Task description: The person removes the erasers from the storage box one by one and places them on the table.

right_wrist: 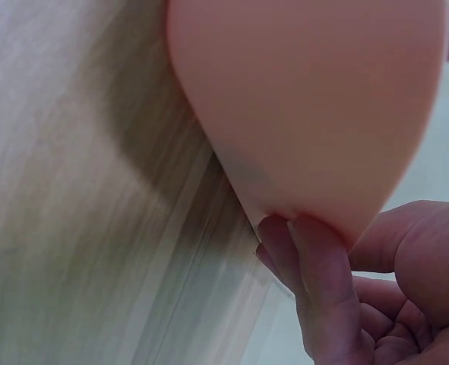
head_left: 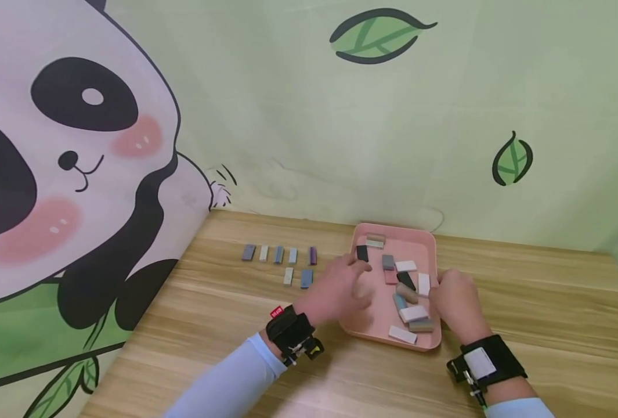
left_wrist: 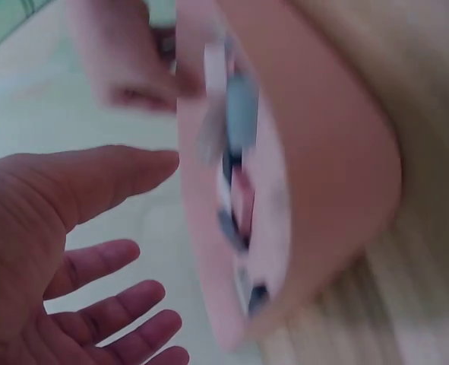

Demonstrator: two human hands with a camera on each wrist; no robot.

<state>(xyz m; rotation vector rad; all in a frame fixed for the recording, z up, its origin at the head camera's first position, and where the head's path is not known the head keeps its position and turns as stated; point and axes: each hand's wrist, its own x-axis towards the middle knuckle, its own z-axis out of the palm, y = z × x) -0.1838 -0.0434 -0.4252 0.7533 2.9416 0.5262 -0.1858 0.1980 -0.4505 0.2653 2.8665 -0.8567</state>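
Observation:
A pink tray (head_left: 363,331) stands on the wooden table with several small blocks in it, among them a white block (head_left: 403,335), a brown block (head_left: 407,293) and a black block (head_left: 362,253). My right hand (head_left: 457,302) grips the tray's right side; in the right wrist view its fingers (right_wrist: 323,266) lie against the outer wall and the thumb is at the rim. Over the tray's left part hovers my left hand (head_left: 337,290), fingers spread and holding nothing. The left wrist view shows this palm and its parted fingers (left_wrist: 125,312) beside the tray.
Left of the tray, several small blocks lie on the table in two rows, including a purple block (head_left: 313,255) and a blue block (head_left: 306,278). Behind the table (head_left: 538,302) hangs a pale green cloth (head_left: 298,116) printed with a panda and leaves.

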